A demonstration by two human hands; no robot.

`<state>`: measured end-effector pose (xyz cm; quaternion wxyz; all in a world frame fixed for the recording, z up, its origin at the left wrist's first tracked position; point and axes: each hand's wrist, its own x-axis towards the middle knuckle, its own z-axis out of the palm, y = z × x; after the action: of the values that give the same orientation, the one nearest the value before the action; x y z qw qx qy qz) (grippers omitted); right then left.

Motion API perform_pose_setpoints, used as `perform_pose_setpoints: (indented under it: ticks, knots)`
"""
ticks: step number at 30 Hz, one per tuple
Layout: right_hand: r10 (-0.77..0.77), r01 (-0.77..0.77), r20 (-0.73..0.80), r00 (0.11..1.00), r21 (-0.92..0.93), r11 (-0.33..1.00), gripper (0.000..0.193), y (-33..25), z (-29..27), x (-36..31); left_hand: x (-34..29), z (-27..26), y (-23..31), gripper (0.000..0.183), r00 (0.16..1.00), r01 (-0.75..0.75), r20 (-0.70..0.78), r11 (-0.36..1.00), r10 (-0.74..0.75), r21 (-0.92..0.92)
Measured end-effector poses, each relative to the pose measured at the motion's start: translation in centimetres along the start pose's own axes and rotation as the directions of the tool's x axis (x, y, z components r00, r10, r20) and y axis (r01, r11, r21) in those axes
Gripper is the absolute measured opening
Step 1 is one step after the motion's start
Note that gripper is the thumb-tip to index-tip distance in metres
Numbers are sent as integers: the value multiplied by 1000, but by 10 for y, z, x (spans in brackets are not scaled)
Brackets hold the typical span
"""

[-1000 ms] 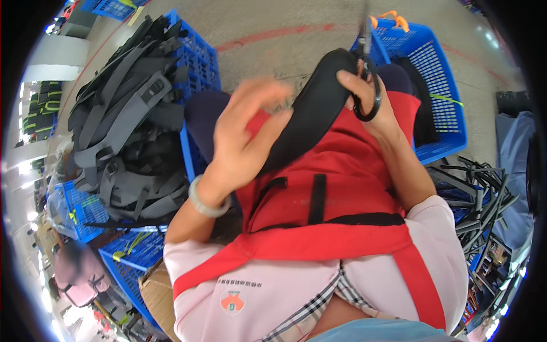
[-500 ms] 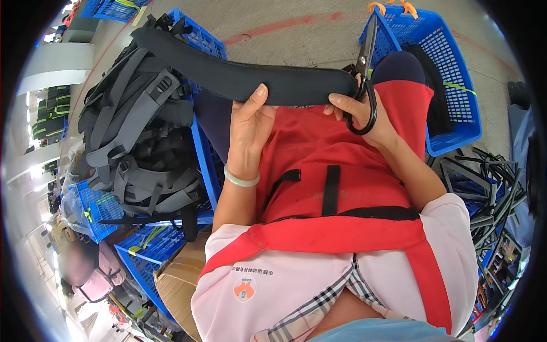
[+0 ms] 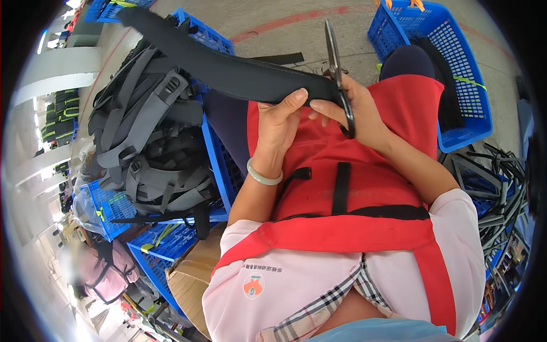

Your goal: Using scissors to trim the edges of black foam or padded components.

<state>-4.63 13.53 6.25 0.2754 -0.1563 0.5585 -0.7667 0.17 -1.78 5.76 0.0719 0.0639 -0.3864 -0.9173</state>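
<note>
A long, curved black padded strap stretches over my lap toward the far left. My left hand pinches its lower edge near the right end, thumb on top. Right beside it, my right hand holds black-handled scissors with the blades pointing away from me, and its thumb and fingers are also at the strap's end. The scissor blades look close together. Part of the handle loops is hidden by the fingers. A red apron covers my lap below both hands.
Grey and black harness-like straps pile high in a blue crate at left. Another blue crate with dark pieces stands far right. Narrow dark strips heap below it. A cardboard box and a person in pink are at lower left.
My left hand has slid right along the strap, close to my right hand. The strap's far end rises up and left. The scissors have turned and shifted left; a dark strip shows beyond the strap.
</note>
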Motion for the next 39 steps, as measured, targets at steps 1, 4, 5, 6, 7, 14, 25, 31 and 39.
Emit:
perform_pose_setpoints:
  ticks: [1, 4, 5, 6, 7, 14, 25, 31, 39]
  knots:
    - [13, -14, 21, 1000, 57, 998, 27, -3, 0, -4, -1, -1, 1, 17, 999, -54, 5, 998, 54, 13]
    - [26, -28, 30, 999, 77, 997, 26, -7, -3, -5, -1, -3, 10, 17, 997, -70, 18, 995, 69, 68]
    - [19, -21, 32, 999, 54, 998, 26, -6, -4, -4, -1, -2, 10, 17, 998, -67, 17, 995, 65, 71]
    - [13, -14, 33, 999, 31, 999, 26, -6, -4, -4, -1, -2, 9, 18, 999, -50, 16, 997, 50, 51]
    - [14, -15, 30, 999, 35, 999, 26, -7, -3, -3, -1, -2, 8, 18, 999, -34, 16, 999, 33, 29]
    - [169, -154, 42, 985, -245, 957, 35, -20, -13, -9, -5, -13, 7, 20, 1000, -7, 10, 1000, 7, -12]
    - [253, -123, 97, 963, -675, 728, 72, -37, -20, -33, -5, -26, 15, 35, 997, -72, -21, 996, 72, -46]
    - [248, -86, 129, 960, -708, 701, 72, -40, -22, -30, -8, -29, 20, 37, 996, -84, 5, 996, 84, -14]
    - [291, -55, 183, 939, -756, 653, 74, -42, -28, -33, -13, -34, 28, 22, 1000, 7, -28, 997, -5, 75]
